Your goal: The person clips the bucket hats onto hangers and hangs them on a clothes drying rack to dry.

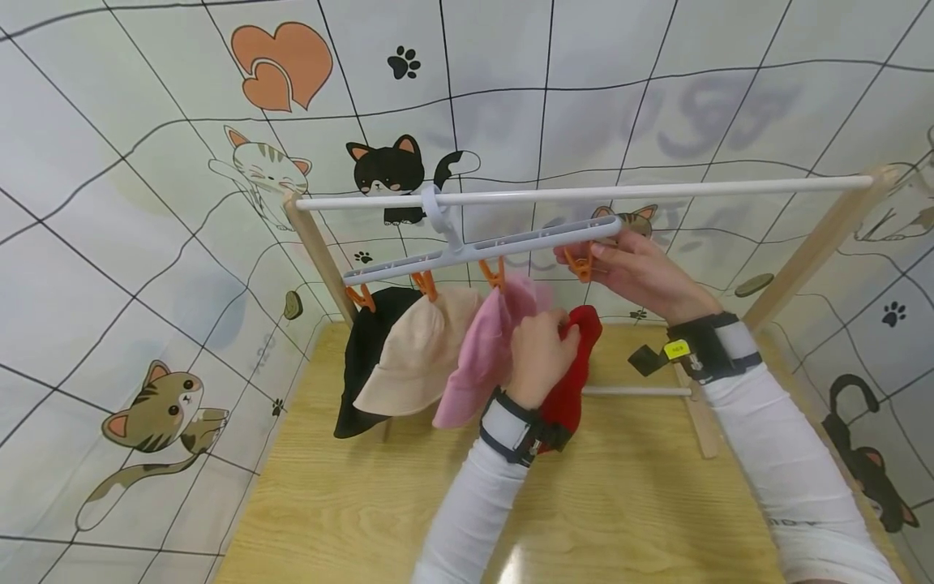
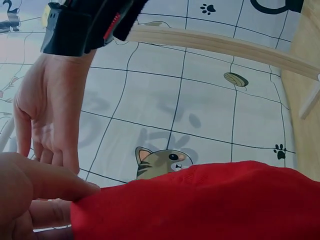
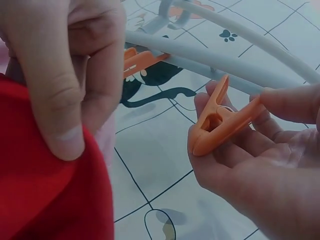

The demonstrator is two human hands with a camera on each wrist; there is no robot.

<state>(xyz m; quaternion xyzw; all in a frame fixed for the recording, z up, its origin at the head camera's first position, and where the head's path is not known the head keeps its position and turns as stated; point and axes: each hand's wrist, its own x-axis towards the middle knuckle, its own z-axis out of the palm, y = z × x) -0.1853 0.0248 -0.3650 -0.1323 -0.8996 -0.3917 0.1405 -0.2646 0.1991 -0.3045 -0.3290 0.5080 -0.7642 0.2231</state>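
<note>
My left hand [image 1: 541, 357] pinches the edge of a red hat [image 1: 576, 389], which hangs below the grey clip hanger [image 1: 481, 250]. In the right wrist view the left thumb lies over the red fabric [image 3: 45, 185]. With thumb and fingers, my right hand [image 1: 642, 272] holds an orange clip [image 3: 222, 120] at the hanger's right end. Black [image 1: 365, 357], beige [image 1: 423, 353] and pink [image 1: 485, 349] bucket hats hang to the left from other orange clips [image 1: 425, 284]. The left hand partly covers the red hat and the pink one.
The hanger hooks over a white rail [image 1: 657, 191] on a wooden stand [image 1: 810, 251]. A lower white bar [image 1: 638, 392] runs near the wooden tabletop [image 1: 328, 519]. Behind stands a white wall covering [image 1: 496, 49] with grid lines and cartoon cats.
</note>
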